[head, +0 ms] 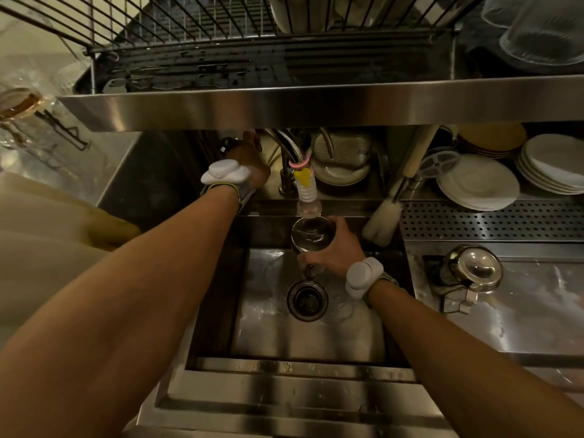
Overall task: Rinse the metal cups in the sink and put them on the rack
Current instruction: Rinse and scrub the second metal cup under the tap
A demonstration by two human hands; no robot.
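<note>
My right hand [335, 248] grips a metal cup [311, 233] from the right side and holds it upright, mouth up, directly under the faucet's white and yellow nozzle [307, 191], above the steel sink [316, 327]. My left hand [251, 162] reaches to the back left of the faucet under the shelf; its fingers are hidden there, so what it touches cannot be told. The wire dish rack [189, 30] sits on the steel shelf [316, 105] overhead.
The sink drain [307, 299] lies below the cup. A white bottle brush [384, 221] leans at the sink's back right. Stacked white plates [477, 183] rest on a perforated tray, a metal kettle [474, 268] stands on the right counter, and glasses [543, 30] are on the shelf's right.
</note>
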